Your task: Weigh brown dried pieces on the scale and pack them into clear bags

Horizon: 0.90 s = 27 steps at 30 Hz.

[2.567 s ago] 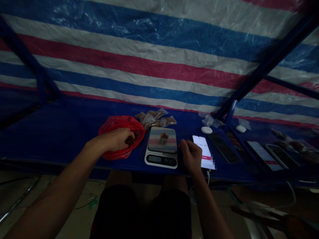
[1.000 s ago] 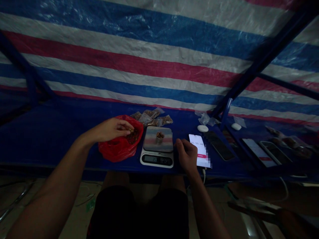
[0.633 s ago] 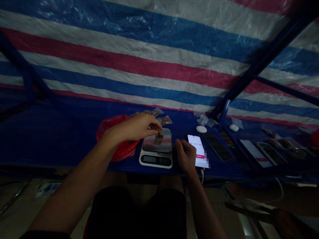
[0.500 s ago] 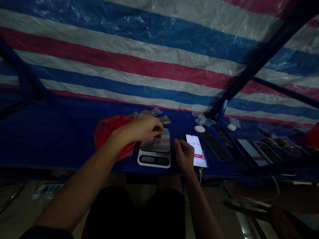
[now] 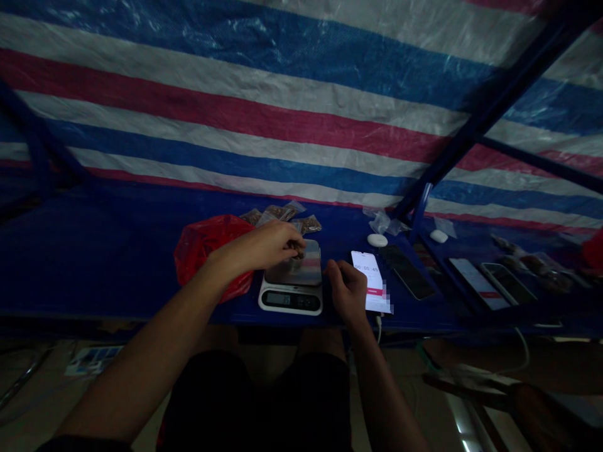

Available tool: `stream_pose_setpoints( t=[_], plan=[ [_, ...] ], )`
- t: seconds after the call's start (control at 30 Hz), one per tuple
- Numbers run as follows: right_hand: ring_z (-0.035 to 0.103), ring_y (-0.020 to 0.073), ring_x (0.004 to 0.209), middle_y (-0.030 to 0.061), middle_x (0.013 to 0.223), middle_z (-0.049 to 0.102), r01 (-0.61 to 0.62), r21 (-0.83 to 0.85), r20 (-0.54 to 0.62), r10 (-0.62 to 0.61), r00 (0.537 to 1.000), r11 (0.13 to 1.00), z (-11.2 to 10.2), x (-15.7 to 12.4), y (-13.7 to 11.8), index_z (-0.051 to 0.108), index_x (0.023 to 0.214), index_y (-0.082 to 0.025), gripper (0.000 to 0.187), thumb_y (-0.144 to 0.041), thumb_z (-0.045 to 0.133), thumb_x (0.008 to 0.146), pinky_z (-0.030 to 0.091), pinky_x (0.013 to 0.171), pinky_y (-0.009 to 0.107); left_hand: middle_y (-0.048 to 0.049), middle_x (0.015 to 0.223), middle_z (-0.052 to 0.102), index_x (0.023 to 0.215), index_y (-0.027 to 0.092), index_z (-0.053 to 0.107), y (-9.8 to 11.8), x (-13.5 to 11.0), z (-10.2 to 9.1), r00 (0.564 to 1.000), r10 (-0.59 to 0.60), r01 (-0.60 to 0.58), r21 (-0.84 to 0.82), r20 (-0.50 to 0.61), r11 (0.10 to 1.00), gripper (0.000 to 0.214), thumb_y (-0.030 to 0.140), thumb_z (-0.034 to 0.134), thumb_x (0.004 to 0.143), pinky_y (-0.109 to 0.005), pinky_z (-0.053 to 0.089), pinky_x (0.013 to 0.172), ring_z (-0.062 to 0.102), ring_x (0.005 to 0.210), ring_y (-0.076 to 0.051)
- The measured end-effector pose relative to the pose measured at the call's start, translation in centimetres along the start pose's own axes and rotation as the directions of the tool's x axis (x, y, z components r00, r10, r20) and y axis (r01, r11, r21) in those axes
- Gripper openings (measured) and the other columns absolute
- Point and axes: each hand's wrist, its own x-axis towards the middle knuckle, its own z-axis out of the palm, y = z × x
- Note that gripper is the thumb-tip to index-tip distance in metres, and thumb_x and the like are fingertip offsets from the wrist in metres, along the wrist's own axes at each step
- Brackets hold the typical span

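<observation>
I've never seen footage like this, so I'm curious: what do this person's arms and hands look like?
The left hand and the right hand are bare, with no gloves, and neither wrist shows a watch or band. Both forearms are uncovered. A dark sleeve edge shows at the bottom of the view by the left arm. No cables or markings are visible on them.

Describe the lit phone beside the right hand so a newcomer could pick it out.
On the blue table under the striped tarpaulin, find the silver digital scale. Right of it, beside the person's right hand, lies a slim phone whose lit white screen shows timer digits and a pink bar, unlike the dark phone next to it.
</observation>
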Motion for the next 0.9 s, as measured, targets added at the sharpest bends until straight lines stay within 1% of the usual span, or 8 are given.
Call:
stream_pose_setpoints(
  t=[0.13,0.23,0.47,0.7,0.9],
  plan=[
    [0.044,0.0124,0.055,-0.0027,0.055,0.051,0.011,-0.004,-0.001,-0.011,1.0,1.0,-0.02,0.02,0.12,0.068,0.064,-0.018,0.051,-0.054,0.061,0.1,0.032,0.054,0.027,-0.0105,0.115,0.083,0.112,0.016,0.085,-0.33,-0.03,0.09,0.999,0.024,-0.026,-0.043,-0.033,0.999,0.024,0.011,0.068,0.095,-0.032,0.056,0.094,0.076,0.105,-0.022],
    [0.042,0.0118,0.055,-0.0035,0.054,0.05,0.009,-0.003,-0.002,-0.009,1.0,1.0,-0.03,0.0,0.25,0.067,0.064,-0.018,0.051,-0.054,0.061,0.1,0.031,0.054,0.027,-0.0107,0.115,0.083,0.113,0.016,0.085,-0.43,-0.08,0.15,0.998,0.043,-0.046,-0.069,-0.045,0.997,0.027,0.009,0.067,0.094,-0.033,0.057,0.093,0.077,0.104,-0.022],
    [0.044,0.0118,0.055,-0.0037,0.056,0.05,0.005,-0.01,0.008,-0.005,1.0,1.0,-0.06,-0.02,0.3,0.068,0.066,-0.017,0.051,-0.055,0.061,0.1,0.031,0.055,0.027,-0.0105,0.114,0.083,0.107,0.017,0.086,-0.43,-0.37,0.06,0.998,0.048,-0.051,-0.066,-0.047,0.996,0.025,0.008,0.067,0.094,-0.033,0.057,0.093,0.077,0.102,-0.022],
    [0.042,0.0117,0.055,-0.0042,0.055,0.049,0.016,-0.013,0.009,-0.015,1.0,1.0,-0.12,-0.05,0.33,0.067,0.066,-0.018,0.051,-0.054,0.061,0.101,0.03,0.054,0.027,-0.011,0.121,0.082,0.12,0.016,0.082,-0.56,-0.38,0.24,0.996,0.032,-0.041,-0.116,-0.077,0.992,0.031,0.007,0.066,0.095,-0.033,0.059,0.095,0.077,0.11,-0.022],
    [0.042,0.0115,0.054,-0.0042,0.055,0.049,0.009,-0.01,0.006,-0.009,1.0,1.0,-0.07,-0.07,0.19,0.065,0.064,-0.018,0.052,-0.054,0.061,0.101,0.03,0.053,0.027,-0.0101,0.119,0.082,0.116,0.016,0.082,-0.87,-0.29,0.65,0.99,0.068,-0.084,-0.14,-0.12,0.987,0.027,0.009,0.068,0.094,-0.031,0.058,0.093,0.077,0.107,-0.021]
  ],
)
